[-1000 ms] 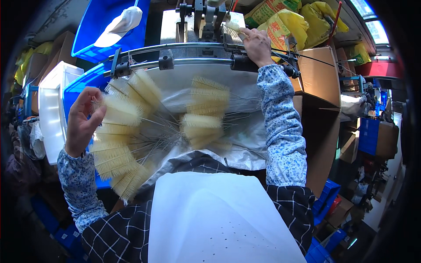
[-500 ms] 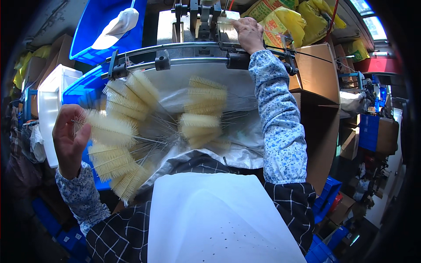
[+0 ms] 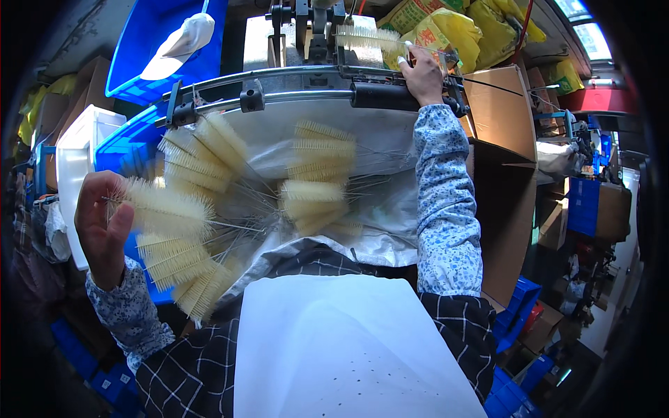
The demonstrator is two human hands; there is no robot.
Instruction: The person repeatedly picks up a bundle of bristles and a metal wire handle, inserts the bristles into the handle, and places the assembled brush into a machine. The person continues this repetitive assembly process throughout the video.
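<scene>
Whitish sheeting lies bare between two brush clusters. A metal machine, cropped above, bars the front with rails; an open cardboard box edges the right, a blue bin the left. The left hand, curled, pinches a bristle brush; the right hand, fingertips slightly parted, meets the machine-side brush's end, grip unclear.

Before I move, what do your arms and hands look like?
White, blue-floral sleeves cover both forearms; a dark, white-checked garment covers the upper arms. The left hand and right hand are gloveless; something white, unclear, shows at the right fingertips.
</scene>
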